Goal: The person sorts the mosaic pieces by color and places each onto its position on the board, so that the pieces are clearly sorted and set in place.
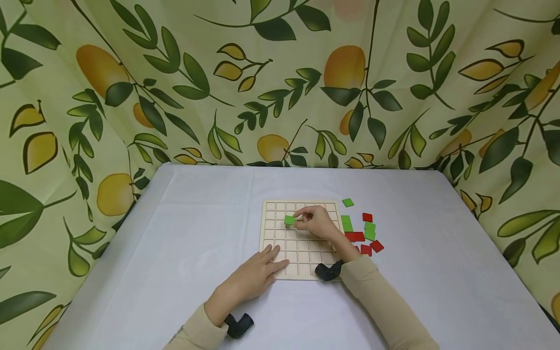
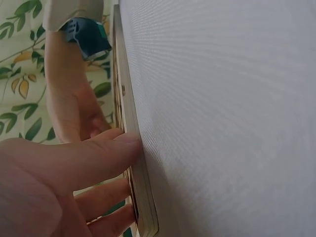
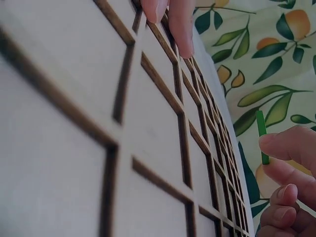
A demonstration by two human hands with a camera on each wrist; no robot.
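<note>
A light wooden grid board [image 1: 307, 255] with square recesses lies on the table. Between thumb and finger, my right hand [image 1: 316, 222] pinches a green square tile [image 1: 289, 220] over the upper part of the grid. The right wrist view shows that green tile [image 3: 262, 137] edge-on, apart from the board's surface. My left hand [image 1: 255, 273] rests on the board's near left corner with its fingers spread. In the left wrist view the left thumb [image 2: 111, 153] lies against the board's side edge [image 2: 136, 113].
Several loose tiles lie right of the board, among them a green tile [image 1: 347, 202], a red tile [image 1: 376, 246] and another red tile [image 1: 367, 217]. A white cloth [image 1: 210, 214] covers the table. Leaf-patterned curtains [image 1: 280, 97] stand behind and at both sides.
</note>
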